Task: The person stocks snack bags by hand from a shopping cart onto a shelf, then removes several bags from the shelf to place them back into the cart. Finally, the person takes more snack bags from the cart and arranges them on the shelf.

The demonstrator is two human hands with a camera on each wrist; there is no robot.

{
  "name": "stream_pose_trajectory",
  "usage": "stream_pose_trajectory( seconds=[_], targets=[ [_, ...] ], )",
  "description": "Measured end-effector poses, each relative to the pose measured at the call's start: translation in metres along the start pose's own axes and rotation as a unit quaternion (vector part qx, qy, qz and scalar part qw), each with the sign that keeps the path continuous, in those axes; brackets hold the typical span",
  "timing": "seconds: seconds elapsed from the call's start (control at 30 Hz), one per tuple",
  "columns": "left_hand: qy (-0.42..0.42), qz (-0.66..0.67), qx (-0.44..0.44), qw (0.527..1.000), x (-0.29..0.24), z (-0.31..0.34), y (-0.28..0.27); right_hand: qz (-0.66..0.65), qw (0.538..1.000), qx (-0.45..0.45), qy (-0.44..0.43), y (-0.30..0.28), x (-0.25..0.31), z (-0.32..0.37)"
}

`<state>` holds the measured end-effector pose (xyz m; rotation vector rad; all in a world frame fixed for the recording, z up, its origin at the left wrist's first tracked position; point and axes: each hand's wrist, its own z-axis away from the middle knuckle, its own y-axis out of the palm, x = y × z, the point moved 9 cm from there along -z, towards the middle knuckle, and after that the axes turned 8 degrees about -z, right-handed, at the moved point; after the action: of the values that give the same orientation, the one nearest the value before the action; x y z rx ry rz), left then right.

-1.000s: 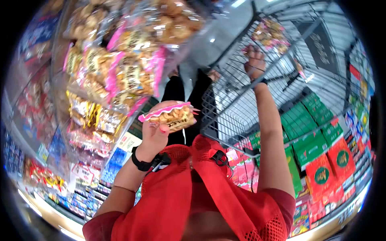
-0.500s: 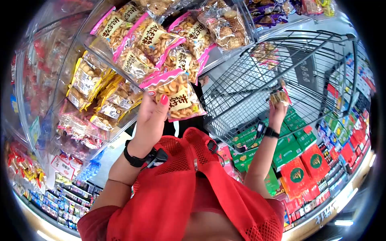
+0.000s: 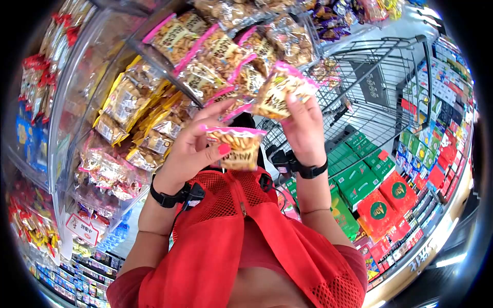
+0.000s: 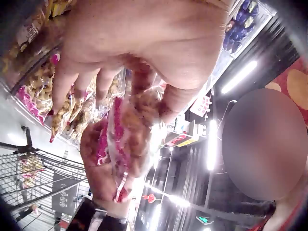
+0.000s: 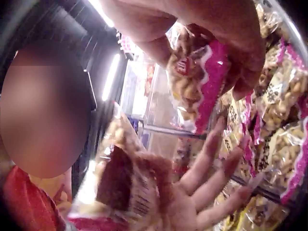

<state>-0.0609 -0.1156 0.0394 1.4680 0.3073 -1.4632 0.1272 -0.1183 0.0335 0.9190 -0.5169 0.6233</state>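
Observation:
My left hand [image 3: 190, 149] pinches a small clear bag of biscuits [image 3: 241, 149] with a pink top edge, thumb in front, in front of my chest. Its other fingers stretch out toward the shelf in the right wrist view. Just to the right and higher, my right hand [image 3: 306, 128] grips a second pink-edged bag of biscuits [image 3: 280, 97] between thumb and fingers. In the right wrist view this second bag [image 5: 211, 82] hangs under the palm, with the left hand's bag [image 5: 115, 178] below it. More pink-edged biscuit bags [image 3: 215, 51] fill the bin beyond both hands.
A wire shopping cart [image 3: 377, 77] stands to the right, with a pink-edged bag [image 3: 326, 72] in it. Yellow-edged bags [image 3: 123, 100] lie in a lower bin at left. Green boxes [image 3: 357, 185] and red boxes [image 3: 380, 215] are stacked at the lower right.
My right hand was over the cart, then lifted a bag there; now it has brought that bag left, up beside my left hand. My left hand keeps its bag, now turned more level.

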Motion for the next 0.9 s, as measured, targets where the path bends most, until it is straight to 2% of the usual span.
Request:
stream_pose_trajectory(
  seconds=[0.1,0.17,0.2,0.23,0.3,0.33,0.37,0.4,0.43,0.47,0.5,0.53,0.57,0.63,0.67,0.7,0.77,0.8,0.83,0.9],
  targets=[
    [-0.016,0.035,0.039,0.999,-0.006,0.004,0.004,0.110,0.993,0.024,0.026,0.018,-0.028,0.005],
    [-0.053,-0.026,0.047,0.997,-0.007,0.009,0.001,0.162,0.985,0.054,0.036,0.034,-0.040,0.008],
    [-0.070,-0.059,0.012,0.996,0.001,0.012,-0.006,0.172,0.983,0.053,0.035,0.041,-0.044,0.010],
    [-0.043,-0.162,0.003,0.986,0.004,0.013,-0.015,0.182,0.981,0.050,0.033,0.045,-0.046,0.010],
    [-0.055,-0.110,-0.067,0.990,0.004,0.015,-0.025,0.148,0.985,0.026,0.084,0.036,-0.054,0.005],
    [-0.032,-0.176,-0.042,0.983,-0.003,0.013,-0.026,0.130,0.985,0.012,0.108,0.029,-0.056,0.003],
    [-0.010,-0.240,-0.016,0.970,-0.011,0.012,-0.030,0.137,0.982,0.039,0.121,0.028,-0.055,0.001],
    [0.010,-0.304,0.009,0.953,-0.019,0.012,-0.031,0.216,0.968,0.095,0.084,0.045,-0.046,0.000],
    [0.002,-0.326,0.027,0.945,-0.024,0.012,-0.032,0.292,0.943,0.151,0.048,0.067,-0.036,-0.001],
    [-0.006,-0.347,0.044,0.937,-0.030,0.013,-0.032,0.447,0.867,0.218,-0.025,0.085,-0.028,0.002],
    [-0.015,-0.368,0.061,0.928,-0.031,0.014,-0.032,0.566,0.765,0.298,-0.070,0.092,-0.033,0.006],
    [-0.041,-0.371,0.074,0.925,-0.026,0.017,-0.037,0.544,0.782,0.302,-0.047,0.089,-0.036,0.003],
    [-0.012,-0.344,0.039,0.938,-0.031,0.018,-0.041,0.521,0.797,0.304,-0.025,0.086,-0.039,0.002],
    [0.051,-0.290,-0.029,0.955,-0.031,0.020,-0.051,0.472,0.848,0.228,-0.081,0.084,-0.024,-0.005],
    [0.038,-0.146,-0.049,0.987,-0.022,0.022,-0.053,0.355,0.926,0.123,0.039,0.061,-0.031,-0.007],
    [0.039,-0.126,-0.050,0.990,-0.023,0.021,-0.051,0.243,0.960,0.085,0.107,0.062,-0.037,-0.005],
    [0.040,-0.088,-0.052,0.994,-0.024,0.019,-0.050,0.110,0.982,0.070,0.137,0.076,-0.050,-0.001],
    [0.010,-0.101,-0.064,0.993,-0.023,0.020,-0.055,0.149,0.977,0.116,0.098,0.073,-0.058,0.001],
    [-0.009,-0.071,-0.086,0.994,-0.024,0.020,-0.060,0.130,0.977,0.141,0.094,0.069,-0.072,0.002],
    [-0.048,-0.011,-0.130,0.990,-0.021,0.020,-0.069,0.154,0.977,0.129,0.073,0.068,-0.076,0.005]
  ],
)
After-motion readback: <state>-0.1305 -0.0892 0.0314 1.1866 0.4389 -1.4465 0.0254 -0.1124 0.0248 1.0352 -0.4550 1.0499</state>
